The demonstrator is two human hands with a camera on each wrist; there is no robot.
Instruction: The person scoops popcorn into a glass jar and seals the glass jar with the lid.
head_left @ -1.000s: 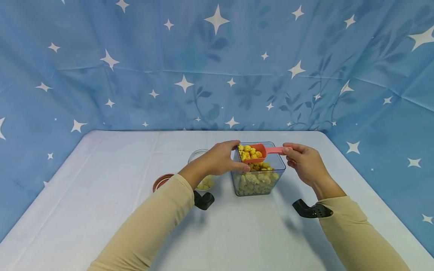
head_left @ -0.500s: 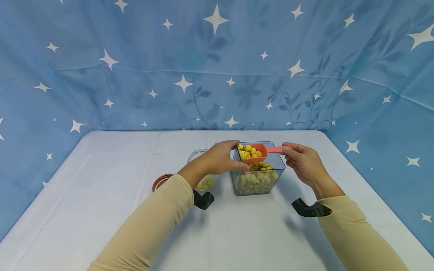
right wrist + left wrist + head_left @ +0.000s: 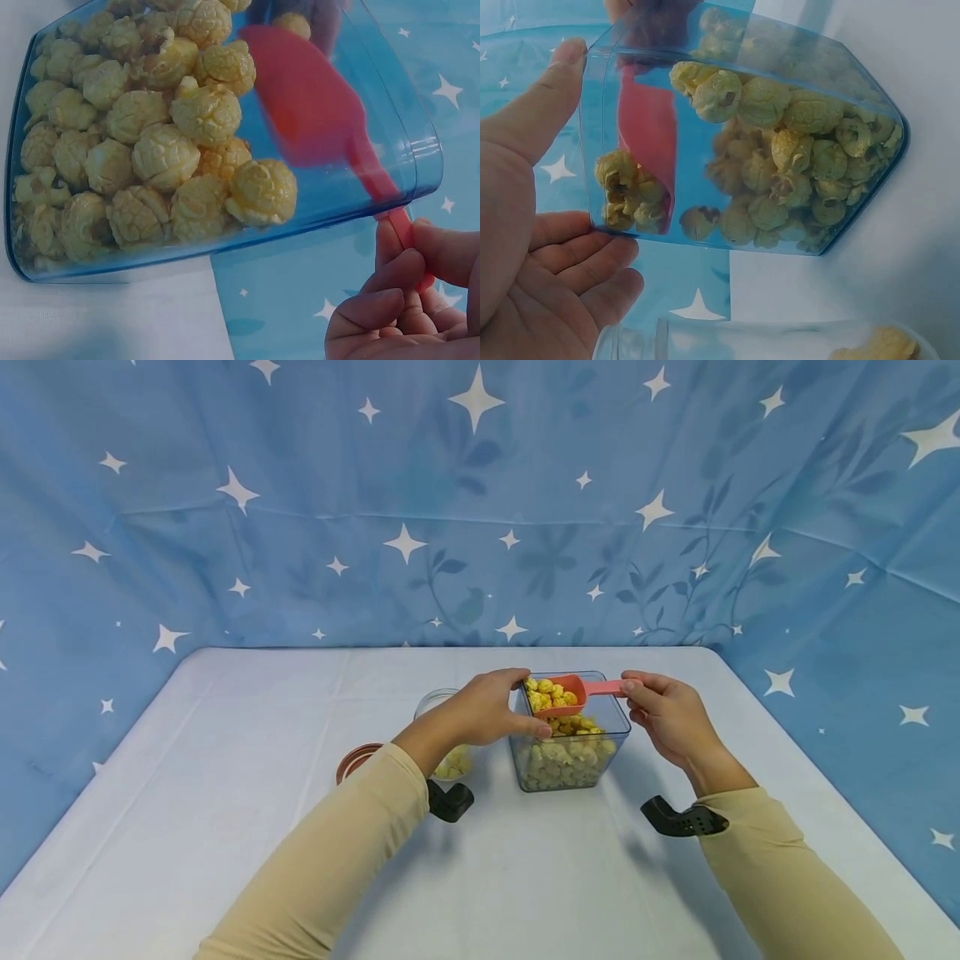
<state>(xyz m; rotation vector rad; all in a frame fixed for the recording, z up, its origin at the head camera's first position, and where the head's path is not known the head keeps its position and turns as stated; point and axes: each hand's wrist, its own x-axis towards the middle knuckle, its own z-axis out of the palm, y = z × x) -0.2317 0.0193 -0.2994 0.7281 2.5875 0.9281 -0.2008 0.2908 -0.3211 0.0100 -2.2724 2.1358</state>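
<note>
Scoop [image 3: 574, 685] lies in the tub's [image 3: 615, 717] mouth, left of the right hand [image 3: 671, 714], which pinches its handle [image 3: 603, 687]; long axis left-right. Left hand [image 3: 487, 710] grips the left side, thumb near. Contact with popcorn [image 3: 577, 725] below: unclear.

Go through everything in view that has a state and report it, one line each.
Clear container: upright, uncovered, partly filled
Popcorn: some in the container, some in the scoop and jar
Red scoop: loaded, inside the container's upper part
Clear jar: upright, a little popcorn inside; partly hidden
Brown round object: lying on the table, partly hidden
Left hand: gripping the container
Right hand: pinching the scoop's handle
</note>
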